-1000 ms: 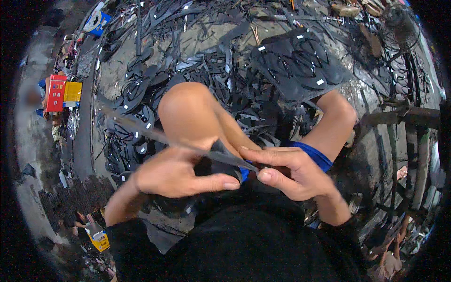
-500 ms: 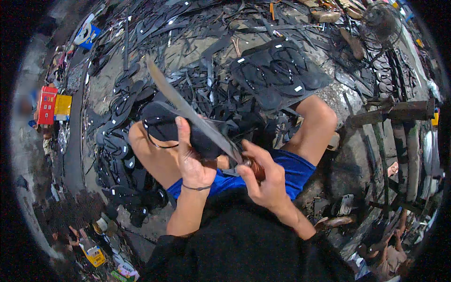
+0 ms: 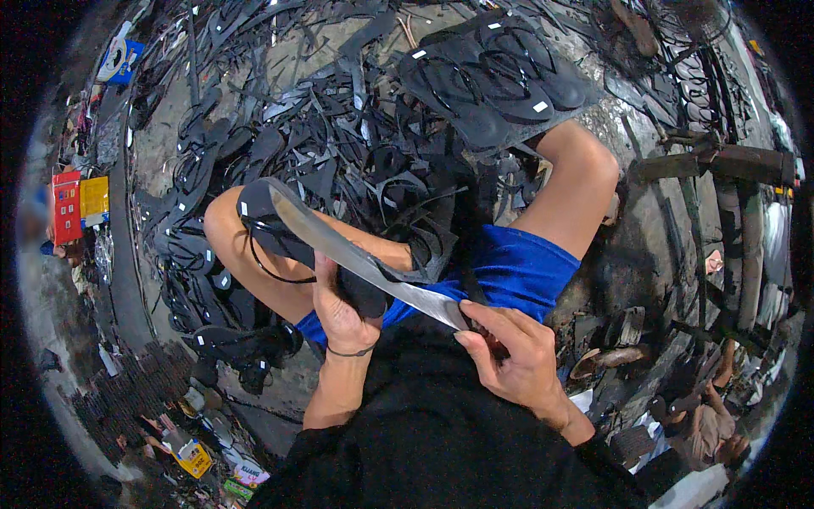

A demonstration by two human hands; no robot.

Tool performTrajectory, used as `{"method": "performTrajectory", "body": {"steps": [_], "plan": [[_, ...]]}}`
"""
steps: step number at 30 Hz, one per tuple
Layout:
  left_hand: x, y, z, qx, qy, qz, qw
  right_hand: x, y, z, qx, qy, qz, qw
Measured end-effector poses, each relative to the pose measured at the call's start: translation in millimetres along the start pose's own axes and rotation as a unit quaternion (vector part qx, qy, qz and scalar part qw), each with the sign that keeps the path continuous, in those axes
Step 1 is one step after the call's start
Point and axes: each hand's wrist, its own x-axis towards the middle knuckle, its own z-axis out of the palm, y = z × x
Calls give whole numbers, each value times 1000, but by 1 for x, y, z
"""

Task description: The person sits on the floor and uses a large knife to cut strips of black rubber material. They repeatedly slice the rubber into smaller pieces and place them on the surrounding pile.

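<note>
- Floor (image 3: 165,119), far and left: strewn black rubber scraps (image 3: 331,140).
- Far, right of centre: labelled black sandals (image 3: 500,81), side by side.
- My left hand (image 3: 343,324): gripping 1 black flip-flop (image 3: 292,243) above my left leg (image 3: 271,290), thumb uppermost.
- My right hand (image 3: 519,356): thumb and fingers pinching 1 long blade's (image 3: 360,265) near end; blade slants far left along the flip-flop, contact unclear.

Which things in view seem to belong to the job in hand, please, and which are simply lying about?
In use:
- long knife, held by the right hand
- black flip-flop, held by the left hand

Apparently just lying about:
- black scraps on the floor
- red box, far left
- yellow box, lower left
</note>
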Motion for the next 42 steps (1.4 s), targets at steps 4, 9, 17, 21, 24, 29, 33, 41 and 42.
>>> {"method": "performTrajectory", "body": {"steps": [4,9,17,21,24,29,33,41,42], "plan": [[-6,-3,-5,97,22,40,994,9,-9,0,7,-54,22,998],[-10,-2,-26,124,-25,53,991,22,-15,16,31,-58,8,998],[-1,13,51,195,3,226,954,70,18,34,300,7,106,948],[71,25,98,-24,-55,289,955,65,46,10,287,110,115,944],[161,-66,33,84,-96,-96,987,56,64,2,362,115,204,902],[235,-142,74,187,-44,-240,952,51,58,7,453,127,257,844],[236,-93,99,255,-80,-183,946,49,89,26,187,104,239,947],[247,-25,126,392,-87,-219,889,98,96,65,125,91,140,978],[245,-25,126,407,-90,-217,883,102,101,68,119,71,150,979]]}}
